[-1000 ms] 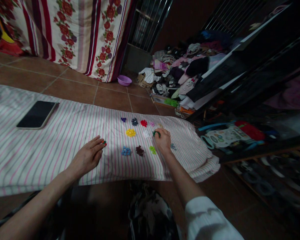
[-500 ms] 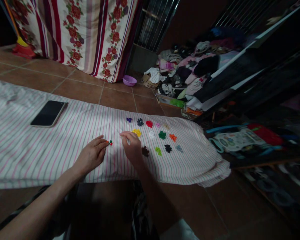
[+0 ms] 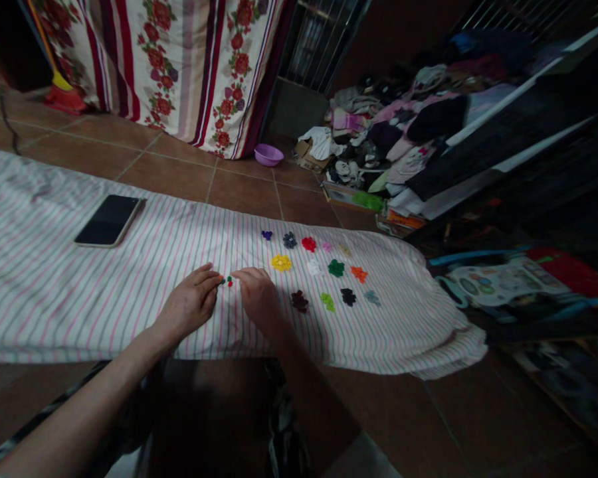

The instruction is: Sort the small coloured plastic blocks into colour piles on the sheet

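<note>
My left hand (image 3: 193,300) rests on the striped cloth (image 3: 174,229), its fingers pressed together on small coloured pieces. An orange piece shows at those fingertips, and beside it lie tiny green and red pieces (image 3: 230,281). From the other side my right hand (image 3: 258,296) reaches to the same spot in a pinch; whatever its fingertips hold is too small to name. Close to the right hand are a pile of yellow pieces (image 3: 281,263) and one of dark brown pieces (image 3: 299,301).
Farther right lie several small piles, among them red (image 3: 309,244), green (image 3: 335,268), orange (image 3: 359,273) and black (image 3: 348,296). A phone (image 3: 108,220) lies at the left. Beyond the cloth, a purple basin (image 3: 268,155) stands on the tiled floor near heaped clothes (image 3: 379,126).
My right hand has come down and left, closer to the small pieces and my left hand. The whole view has shifted slightly, moving the scene rightward.
</note>
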Demonstrator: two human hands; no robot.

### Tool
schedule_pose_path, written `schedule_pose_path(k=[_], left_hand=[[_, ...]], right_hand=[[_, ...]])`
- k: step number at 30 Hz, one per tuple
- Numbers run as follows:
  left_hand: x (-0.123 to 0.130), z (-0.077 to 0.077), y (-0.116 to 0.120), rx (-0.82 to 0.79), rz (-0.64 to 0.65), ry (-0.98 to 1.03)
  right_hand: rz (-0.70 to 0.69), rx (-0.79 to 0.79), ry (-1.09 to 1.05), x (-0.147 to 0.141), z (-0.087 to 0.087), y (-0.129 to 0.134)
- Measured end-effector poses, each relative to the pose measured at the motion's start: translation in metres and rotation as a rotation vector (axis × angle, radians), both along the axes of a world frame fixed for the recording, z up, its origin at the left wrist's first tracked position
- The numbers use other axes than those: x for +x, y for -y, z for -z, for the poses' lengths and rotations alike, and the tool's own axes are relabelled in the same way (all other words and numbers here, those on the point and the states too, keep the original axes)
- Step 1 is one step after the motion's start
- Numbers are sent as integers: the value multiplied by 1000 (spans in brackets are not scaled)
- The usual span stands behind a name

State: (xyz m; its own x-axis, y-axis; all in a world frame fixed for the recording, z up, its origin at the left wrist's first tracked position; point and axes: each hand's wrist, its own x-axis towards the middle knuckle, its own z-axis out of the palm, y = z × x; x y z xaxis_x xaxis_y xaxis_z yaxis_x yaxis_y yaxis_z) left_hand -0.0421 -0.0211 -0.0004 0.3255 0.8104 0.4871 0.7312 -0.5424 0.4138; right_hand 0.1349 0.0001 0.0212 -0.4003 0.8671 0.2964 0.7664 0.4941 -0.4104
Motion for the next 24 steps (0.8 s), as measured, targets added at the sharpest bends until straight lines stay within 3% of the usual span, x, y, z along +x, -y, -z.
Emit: schedule_pose_path(k=[11, 24], left_hand=[[3, 0, -5, 27, -14, 5], [6, -7, -5, -21, -63, 12]], right_hand=[[-111, -30, 118, -1, -1, -17], [-84, -29, 111, -1, -1, -19]])
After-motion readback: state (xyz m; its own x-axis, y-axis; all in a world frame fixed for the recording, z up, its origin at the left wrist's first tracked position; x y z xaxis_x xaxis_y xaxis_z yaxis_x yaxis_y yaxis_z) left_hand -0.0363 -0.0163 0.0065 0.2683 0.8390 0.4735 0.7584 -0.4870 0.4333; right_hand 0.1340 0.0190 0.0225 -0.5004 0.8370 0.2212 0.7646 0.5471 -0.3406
